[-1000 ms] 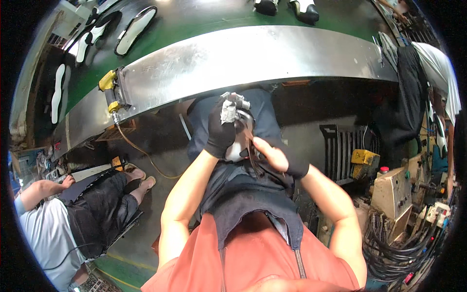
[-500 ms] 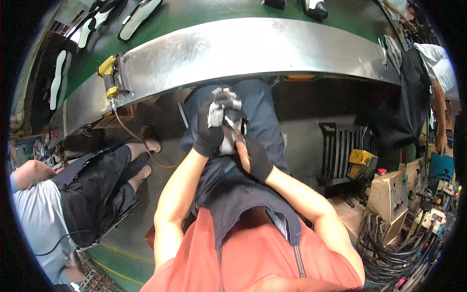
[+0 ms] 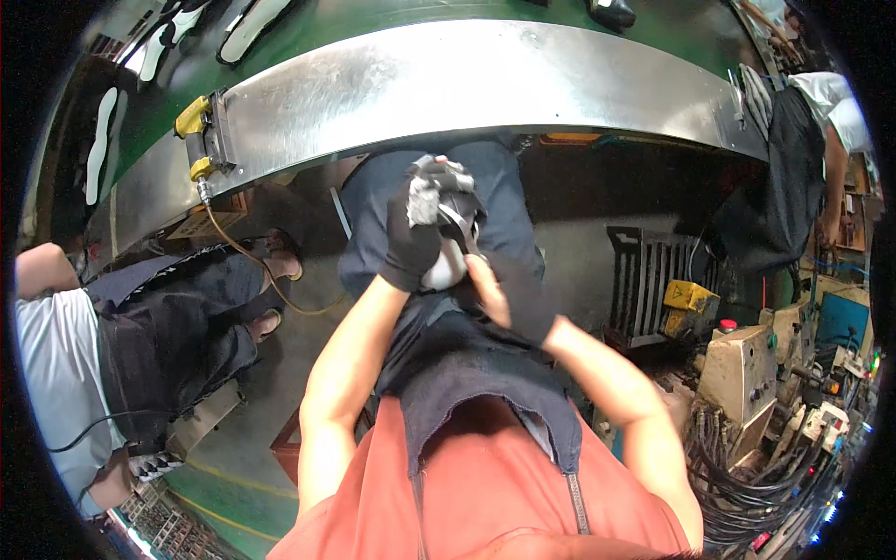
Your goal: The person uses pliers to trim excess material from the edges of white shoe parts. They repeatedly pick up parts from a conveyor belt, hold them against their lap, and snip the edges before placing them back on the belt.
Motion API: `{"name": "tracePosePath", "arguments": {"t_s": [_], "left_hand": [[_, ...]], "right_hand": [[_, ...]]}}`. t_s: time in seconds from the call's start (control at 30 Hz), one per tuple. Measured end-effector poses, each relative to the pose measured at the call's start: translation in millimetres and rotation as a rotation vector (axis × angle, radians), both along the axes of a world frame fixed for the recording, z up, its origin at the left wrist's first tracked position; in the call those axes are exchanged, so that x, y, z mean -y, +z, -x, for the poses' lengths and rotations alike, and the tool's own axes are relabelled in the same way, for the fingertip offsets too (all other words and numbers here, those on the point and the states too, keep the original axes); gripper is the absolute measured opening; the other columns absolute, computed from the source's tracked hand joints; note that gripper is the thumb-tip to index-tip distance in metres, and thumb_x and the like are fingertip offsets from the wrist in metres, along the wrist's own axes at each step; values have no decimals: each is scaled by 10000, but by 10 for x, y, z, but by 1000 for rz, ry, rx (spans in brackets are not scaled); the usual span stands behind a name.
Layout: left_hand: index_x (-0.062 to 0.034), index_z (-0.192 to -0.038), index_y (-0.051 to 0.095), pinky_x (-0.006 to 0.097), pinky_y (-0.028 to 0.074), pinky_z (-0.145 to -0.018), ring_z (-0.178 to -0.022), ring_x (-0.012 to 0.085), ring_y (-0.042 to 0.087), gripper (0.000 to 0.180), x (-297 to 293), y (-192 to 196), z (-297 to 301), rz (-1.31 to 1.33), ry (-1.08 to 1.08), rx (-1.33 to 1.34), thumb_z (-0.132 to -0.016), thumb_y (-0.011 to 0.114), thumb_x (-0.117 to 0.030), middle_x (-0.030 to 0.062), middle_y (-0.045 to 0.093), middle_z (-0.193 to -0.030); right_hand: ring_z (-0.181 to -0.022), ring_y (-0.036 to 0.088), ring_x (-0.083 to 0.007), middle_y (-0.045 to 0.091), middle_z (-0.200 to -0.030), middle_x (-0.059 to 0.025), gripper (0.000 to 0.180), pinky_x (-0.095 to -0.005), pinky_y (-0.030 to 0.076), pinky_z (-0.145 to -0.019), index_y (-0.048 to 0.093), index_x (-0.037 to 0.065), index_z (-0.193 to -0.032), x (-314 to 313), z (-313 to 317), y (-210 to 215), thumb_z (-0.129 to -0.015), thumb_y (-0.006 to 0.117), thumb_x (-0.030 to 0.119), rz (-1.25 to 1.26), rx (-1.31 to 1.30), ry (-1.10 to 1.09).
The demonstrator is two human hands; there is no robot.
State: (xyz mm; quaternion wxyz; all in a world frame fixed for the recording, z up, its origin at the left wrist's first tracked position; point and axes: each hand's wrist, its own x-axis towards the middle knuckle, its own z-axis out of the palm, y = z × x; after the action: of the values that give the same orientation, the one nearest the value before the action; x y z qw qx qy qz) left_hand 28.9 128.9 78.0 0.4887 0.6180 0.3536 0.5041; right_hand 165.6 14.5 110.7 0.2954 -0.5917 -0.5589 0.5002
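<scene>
My left hand [image 3: 417,224], in a black glove with grey wrapping on the fingers, is closed around a black-and-white shoe [image 3: 448,269] held over my lap. Its pale rounded end points back toward me; the gloved fingers cover much of the far end. Close against the shoe's near right side is my right hand [image 3: 518,294], gloved in black with the thumb bare. Its fingers are bent around a slim dark piece [image 3: 459,229] lying across the shoe; whether that is a tool or a strip of the shoe I cannot tell. Motion blurs this hand.
A metal ledge [image 3: 485,79] runs ahead, edging a green surface [image 3: 355,21] with shoe parts. On its left rests a yellow air tool [image 3: 194,135] with a hose. One person [image 3: 149,345] sits at left, another [image 3: 831,121] stands at right. Machine controls [image 3: 742,364] and cables stand at right.
My right hand has moved slightly right and toward me. The left hand and shoe have shifted a little to the right, and the view has tilted slightly.
</scene>
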Motion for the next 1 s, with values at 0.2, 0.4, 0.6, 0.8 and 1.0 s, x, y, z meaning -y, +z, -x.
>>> {"name": "tracePosePath", "arguments": {"t_s": [0.2, 0.4, 0.6, 0.8, 1.0], "left_hand": [[31, -1132, 599, 359, 354, -1039, -1175, 213, 504, 408, 244, 445, 259, 448, -191, 353, -948, 410, -280, 139, 591, -1173], [-12, -1350, 401, 327, 388, -1018, -1208, 221, 475, 628, 1057, -405, 631, 485, 0, 31, -864, 501, -396, 116, 436, -1362], [-33, -1342, 404, 351, 453, -957, -1130, 241, 537, 768, 1398, -848, 635, 819, -228, 705, -804, 580, -553, 134, 499, -1296], [-23, -1324, 430, 325, 383, -993, -1131, 179, 502, 661, 730, -660, 406, 628, -1, 202, -932, 360, -552, 92, 523, -1226], [28, -1262, 457, 351, 475, -811, -932, 284, 601, 481, 272, -51, 330, 255, 320, -397, -935, 460, -326, 211, 602, -1041]], "right_hand": [[-771, 591, -402, 605, -909, -231, 212, -440, 467, -662, 584, -16, -1049, 265, 201, -268, -888, 512, 102, -319, 3, 5], [-996, 567, -347, 570, -1106, -178, 355, -410, 453, -868, 568, 40, -1128, 968, -187, -278, -814, 601, 200, -248, 70, 506], [-991, 560, -363, 572, -1067, -182, 427, -422, 456, -854, 568, 43, -1118, 971, -328, -262, -739, 655, 219, -267, 65, 626], [-636, 567, -338, 571, -802, -178, 214, -402, 445, -599, 557, 7, -983, 305, -53, 599, -881, 529, 193, -218, 99, 263], [-533, 533, -111, 560, -608, -40, 519, -258, 424, -516, 590, 53, -806, -481, -214, 538, -979, 345, 477, 361, -184, 191]]}}
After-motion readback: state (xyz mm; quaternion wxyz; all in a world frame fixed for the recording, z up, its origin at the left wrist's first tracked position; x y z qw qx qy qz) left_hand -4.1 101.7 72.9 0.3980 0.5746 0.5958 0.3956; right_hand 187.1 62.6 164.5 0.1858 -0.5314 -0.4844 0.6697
